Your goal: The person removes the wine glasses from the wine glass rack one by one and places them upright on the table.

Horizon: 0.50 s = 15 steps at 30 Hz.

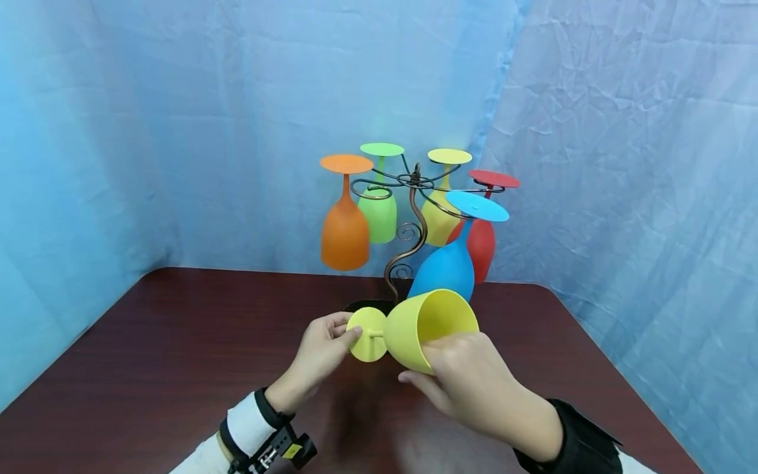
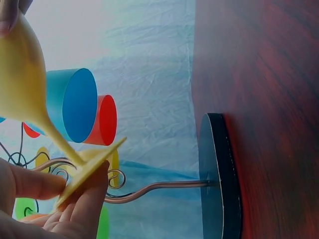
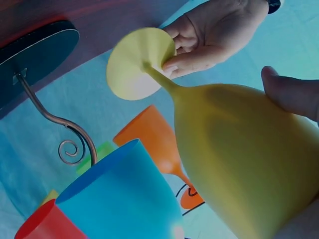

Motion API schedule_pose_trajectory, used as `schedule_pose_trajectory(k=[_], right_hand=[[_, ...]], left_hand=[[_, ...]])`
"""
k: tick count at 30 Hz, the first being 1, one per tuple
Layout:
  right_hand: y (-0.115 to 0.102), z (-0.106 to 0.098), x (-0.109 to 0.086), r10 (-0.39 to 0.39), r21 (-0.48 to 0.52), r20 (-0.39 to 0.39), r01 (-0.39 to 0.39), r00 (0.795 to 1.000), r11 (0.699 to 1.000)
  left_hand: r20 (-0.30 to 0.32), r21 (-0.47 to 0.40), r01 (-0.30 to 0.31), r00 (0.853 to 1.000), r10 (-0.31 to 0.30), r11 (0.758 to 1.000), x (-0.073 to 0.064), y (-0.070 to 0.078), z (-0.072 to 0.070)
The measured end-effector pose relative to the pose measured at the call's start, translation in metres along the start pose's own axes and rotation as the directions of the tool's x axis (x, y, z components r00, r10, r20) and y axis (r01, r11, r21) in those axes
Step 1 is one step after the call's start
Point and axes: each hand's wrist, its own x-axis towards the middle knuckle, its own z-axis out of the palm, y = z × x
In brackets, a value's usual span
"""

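Both of my hands hold a yellow wine glass (image 1: 408,332), which lies tilted on its side in the air in front of a metal stemware rack (image 1: 424,227). My left hand (image 1: 324,345) pinches the edge of its round foot (image 2: 94,172) between thumb and fingers. At the bowl end, my right hand (image 1: 474,378) has its fingers inside the mouth, with the thumb (image 3: 289,92) on the outside. Nearest to the bowl, a blue wine glass (image 1: 447,266) hangs upside down and at a slant from the rack.
Also hanging upside down are an orange glass (image 1: 345,230), a green glass (image 1: 379,217), another yellow glass (image 1: 441,217) and a red glass (image 1: 482,247). The rack's dark base (image 2: 219,174) stands on the brown table (image 1: 195,342). Blue cloth (image 1: 266,118) hangs behind.
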Motion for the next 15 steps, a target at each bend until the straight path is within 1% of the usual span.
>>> schedule_pose_trajectory(k=[4, 7, 9, 11, 12, 15], right_hand=[[0.0, -0.01, -0.007, 0.022, 0.013, 0.051, -0.022, 0.998, 1.0], [0.003, -0.021, -0.014, 0.05, 0.015, 0.125, -0.052, 0.991, 0.999], [0.007, -0.027, -0.02, 0.08, 0.013, 0.195, -0.084, 0.978, 0.996], [0.013, -0.032, -0.025, 0.117, 0.001, 0.278, -0.122, 0.954, 0.993], [0.017, -0.034, -0.029, 0.137, -0.008, 0.319, -0.142, 0.938, 0.99], [0.032, -0.037, -0.038, 0.213, -0.043, 0.443, -0.217, 0.871, 0.975]], left_hand=[[0.064, -0.02, -0.008, 0.998, 0.009, 1.0, -0.001, -0.002, -0.001], [0.122, -0.037, -0.024, 0.992, 0.028, 0.999, -0.002, -0.004, -0.004], [0.147, -0.017, -0.044, 0.988, 0.046, 0.999, -0.003, -0.005, -0.006], [0.158, 0.025, -0.067, 0.986, 0.062, 0.997, -0.003, -0.007, -0.008], [0.16, 0.053, -0.075, 0.985, 0.066, 0.996, -0.004, -0.009, -0.01], [0.17, 0.124, -0.098, 0.982, 0.076, 0.987, -0.005, -0.012, -0.012]])
